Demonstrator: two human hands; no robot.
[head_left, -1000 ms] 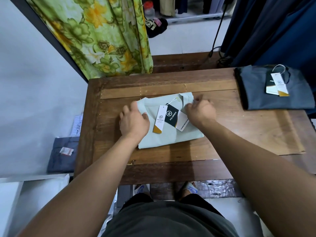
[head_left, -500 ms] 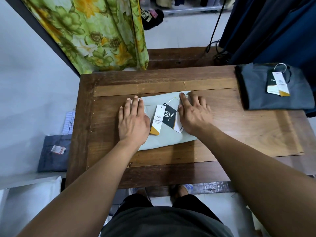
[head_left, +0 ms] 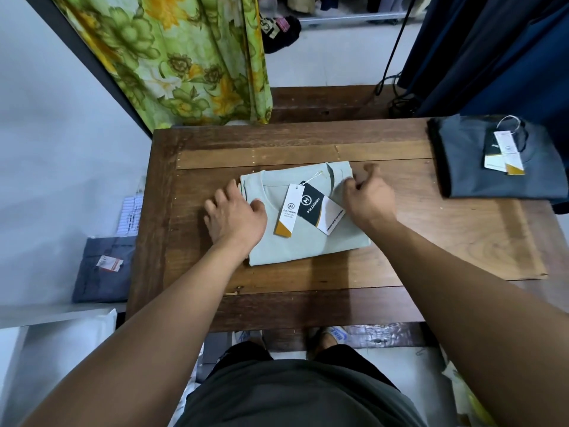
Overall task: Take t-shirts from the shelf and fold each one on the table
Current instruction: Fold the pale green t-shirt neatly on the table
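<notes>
Directly before me, one pale mint t-shirt lies folded into a neat rectangle mid-tabletop, three paper tags on its chest. My left hand grips its left edge, fingers curled; my right hand pinches the right edge. Bare wood surrounds it. Farther right, one folded grey t-shirt sits at the tabletop's corner.

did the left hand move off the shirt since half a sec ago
Yes. The left hand slid leftward to the light green shirt's left edge, fingers now partly over the bare wooden table.
</notes>
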